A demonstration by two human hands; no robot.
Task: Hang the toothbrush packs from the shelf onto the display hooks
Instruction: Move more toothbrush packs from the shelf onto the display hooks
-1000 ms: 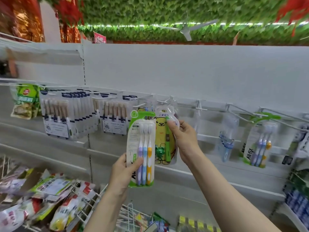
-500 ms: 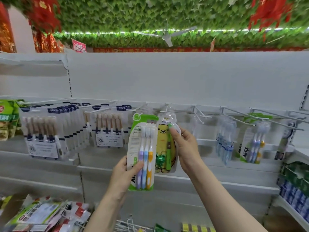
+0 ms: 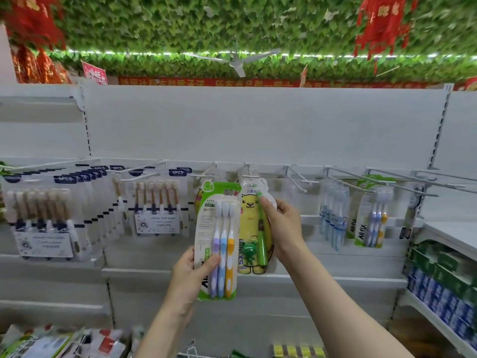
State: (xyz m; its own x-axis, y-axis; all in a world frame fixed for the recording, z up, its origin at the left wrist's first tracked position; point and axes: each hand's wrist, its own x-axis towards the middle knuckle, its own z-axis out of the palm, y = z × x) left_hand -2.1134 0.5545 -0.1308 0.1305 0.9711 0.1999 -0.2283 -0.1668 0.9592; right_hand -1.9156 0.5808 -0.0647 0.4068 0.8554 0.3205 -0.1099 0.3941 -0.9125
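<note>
My left hand (image 3: 189, 276) grips the lower part of a green-edged pack of three toothbrushes (image 3: 218, 239), purple, blue and yellow, held upright in front of the hook rail. My right hand (image 3: 282, 228) pinches the right edge of a yellow bear toothbrush pack (image 3: 254, 228) whose top sits at a white hook (image 3: 247, 171). To the right an empty hook (image 3: 299, 178) juts out. Further right, a matching green three-brush pack (image 3: 371, 220) hangs on a long hook.
Rows of six-piece brush packs (image 3: 154, 205) fill the hooks at left. Clear blue brush packs (image 3: 334, 218) hang at right. Long white hooks (image 3: 387, 184) stick out at the right. Stacked boxes (image 3: 444, 288) sit on a right-hand shelf. Loose packs (image 3: 51, 342) lie below left.
The view has tilted up and shifted slightly. Both hands keep their holds; the bear pack stays at its hook and the green pack stays just left of it.
</note>
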